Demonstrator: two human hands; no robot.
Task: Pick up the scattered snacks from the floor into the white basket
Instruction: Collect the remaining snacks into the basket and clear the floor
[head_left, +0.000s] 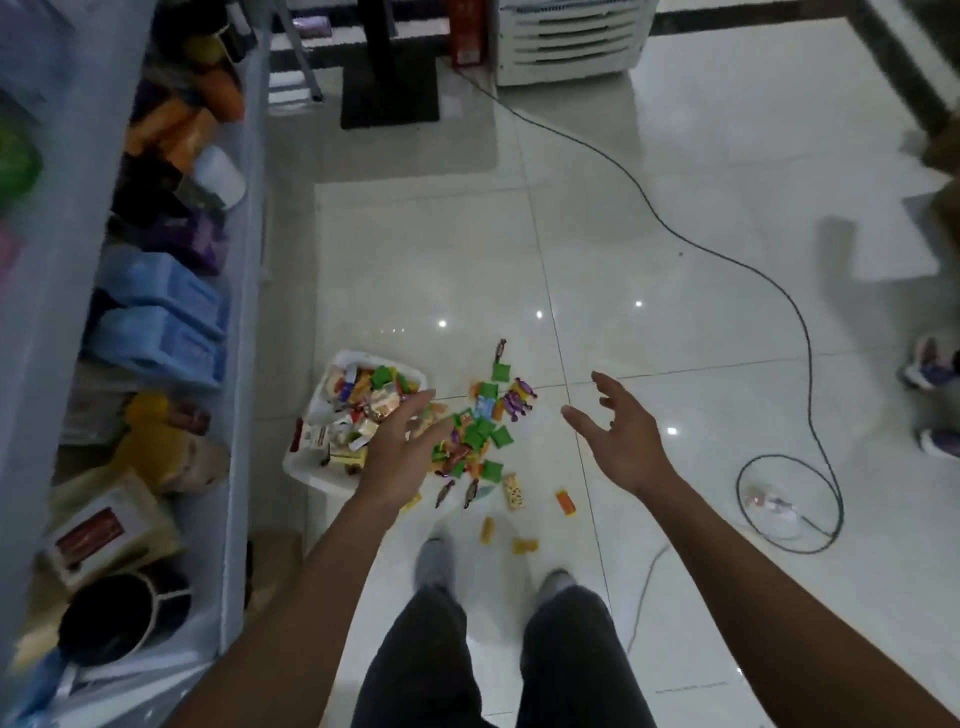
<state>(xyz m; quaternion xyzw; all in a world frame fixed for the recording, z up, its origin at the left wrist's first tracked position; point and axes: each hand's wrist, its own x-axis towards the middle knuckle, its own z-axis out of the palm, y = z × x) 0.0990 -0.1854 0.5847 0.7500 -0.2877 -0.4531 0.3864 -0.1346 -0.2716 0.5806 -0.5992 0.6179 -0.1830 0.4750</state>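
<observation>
1. Above the floor pile: left hand (402, 449) is open with fingers spread, between the basket (306, 470) and the snacks (480, 434). Right hand (626, 434) is also open and empty, off to the right of the pile.
2. Basket sits on the floor just left of the pile, near the shelf (241, 270). It's already heaped.
3. Risk: with the load that high, anything dropped on top could slide over the rim and back onto the tile.
4. Risk: small slick wrappers on glossy tile. A wide two-hand scoop would probably skid some outward instead of lifting them.
5. Risk: strays (566, 503) lie close to the shoes (434, 564). One step forward could crush or kick them.
6. Risk: cable (802, 332) loops across the floor on the right and could snag a foot moving that way.
7. Hidden: left hand covers the basket's right rim and part of the pile. Its palm faces away, so a piece under it can't be ruled out.
8. Blur: wrappers are unreadable and shelf goods are smeared. Another pair of shoes is cut off at the right edge.
</observation>
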